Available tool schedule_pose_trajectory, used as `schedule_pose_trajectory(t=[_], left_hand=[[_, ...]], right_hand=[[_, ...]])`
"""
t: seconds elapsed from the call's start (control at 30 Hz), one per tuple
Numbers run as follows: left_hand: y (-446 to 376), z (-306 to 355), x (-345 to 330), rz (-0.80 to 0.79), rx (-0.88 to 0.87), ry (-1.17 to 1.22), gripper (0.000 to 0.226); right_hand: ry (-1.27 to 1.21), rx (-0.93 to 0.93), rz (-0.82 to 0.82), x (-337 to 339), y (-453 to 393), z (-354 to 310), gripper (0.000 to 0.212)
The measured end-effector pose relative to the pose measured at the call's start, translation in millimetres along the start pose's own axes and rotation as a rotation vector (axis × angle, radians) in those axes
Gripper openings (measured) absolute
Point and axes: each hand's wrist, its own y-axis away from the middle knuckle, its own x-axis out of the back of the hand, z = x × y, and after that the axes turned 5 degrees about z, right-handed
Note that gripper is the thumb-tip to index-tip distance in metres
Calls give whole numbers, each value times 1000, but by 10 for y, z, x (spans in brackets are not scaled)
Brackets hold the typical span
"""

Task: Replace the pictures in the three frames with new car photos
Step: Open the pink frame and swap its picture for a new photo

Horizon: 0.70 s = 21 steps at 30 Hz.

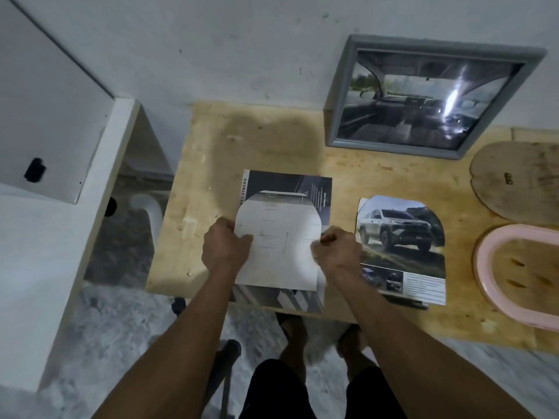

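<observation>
**Operator:** Gripping the arch-topped white sheet (276, 246) at both side edges, I have the left hand (225, 247) pinching its left margin and the right hand (335, 252) curled round its right one.

**Observer:** Where does it lie?

**Operator:** Over a dark brochure page (295, 189) on the wooden table (211, 152) — probably as a template. Just beside it, right, lies the cut car photo (402, 246); beyond, the grey frame (338, 116) leans on the wall. The pink oval frame (484, 267) and its wooden backing (520, 182) sit at far right.

**Observer:** Handling?

**Operator:** Light, limp, easily creased, I judge — hold the edges, never the middle.
</observation>
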Motion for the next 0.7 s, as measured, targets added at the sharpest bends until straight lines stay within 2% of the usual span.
schedule_pose_trajectory(t=[0.17,0.3,0.43,0.57,0.7], left_hand=[[22,49,-75,25,-69,-55,64],[367,389,-287,-40,-181,115,50],[843,791,-662,-188,-307,131,39],[1176,1090,-1043,-304,-323,59,38],[1362,1252,-1275,-284,-245,-9,20]], right_hand=[[-2,50,-14,99,48,-7,4],[100,30,124,679,-38,205,11],[122,0,324,1274,-234,678,24],[216,-120,264,1634,-387,1010,53],[164,-96,193,1711,-483,1117,50]])
